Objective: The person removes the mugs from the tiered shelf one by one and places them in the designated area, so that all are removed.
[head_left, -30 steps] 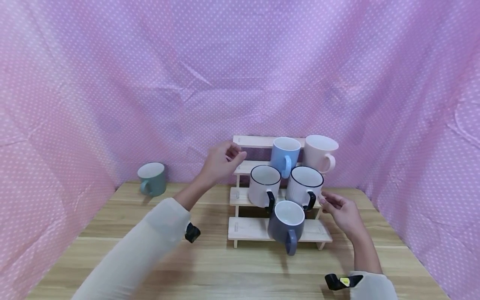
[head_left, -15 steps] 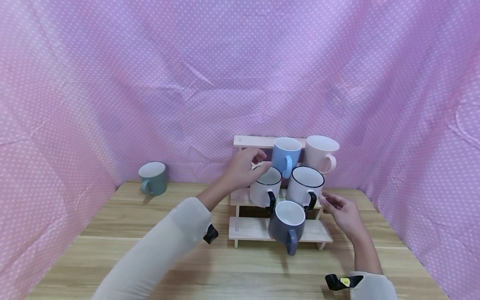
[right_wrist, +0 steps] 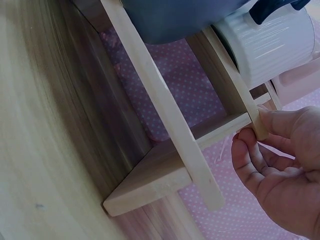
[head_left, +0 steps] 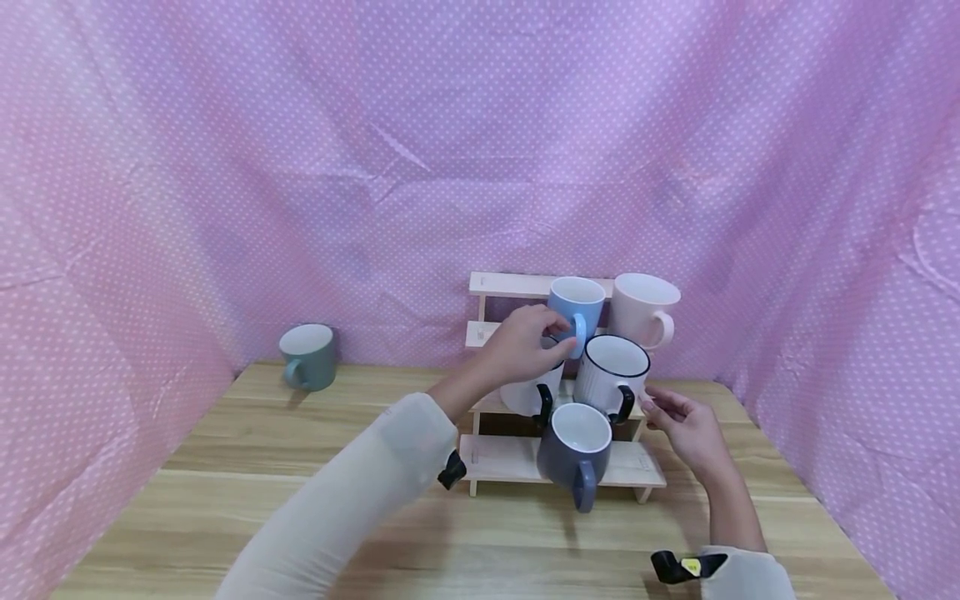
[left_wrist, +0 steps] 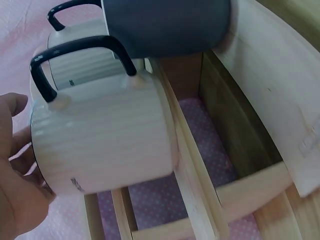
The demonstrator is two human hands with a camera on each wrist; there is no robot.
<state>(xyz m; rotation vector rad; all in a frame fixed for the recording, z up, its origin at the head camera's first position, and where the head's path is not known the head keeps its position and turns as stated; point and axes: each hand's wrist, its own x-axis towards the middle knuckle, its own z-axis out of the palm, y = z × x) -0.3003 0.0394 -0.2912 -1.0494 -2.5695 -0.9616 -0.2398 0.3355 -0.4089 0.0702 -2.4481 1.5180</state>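
Note:
My left hand (head_left: pixel 528 342) reaches over the left white mug (head_left: pixel 522 396) with the black handle. Its thumb and fingertips are parted beside the handle of a light blue mug (head_left: pixel 587 293); contact with it cannot be made out. In the left wrist view, the white mug (left_wrist: pixel 105 135) partly hides the fingers. My right hand (head_left: pixel 686 429) pinches the right end of one shelf board of a tiered wooden rack (head_left: pixel 502 457). The right wrist view shows thumb and fingers of that hand (right_wrist: pixel 287 160) on either side of the board end (right_wrist: pixel 257 122).
Another white mug (head_left: pixel 611 379) with a black handle, a pale pink mug (head_left: pixel 637 317) and a dark grey mug (head_left: pixel 566 458) stand on the rack. A green mug (head_left: pixel 313 367) sits at the table's back left. Pink dotted cloth (head_left: pixel 480 125) hangs behind the wooden table (head_left: pixel 360 517).
From left of the rack, my left hand has moved right, across the left white mug to the blue mug's handle. My right hand has stayed at the board's end.

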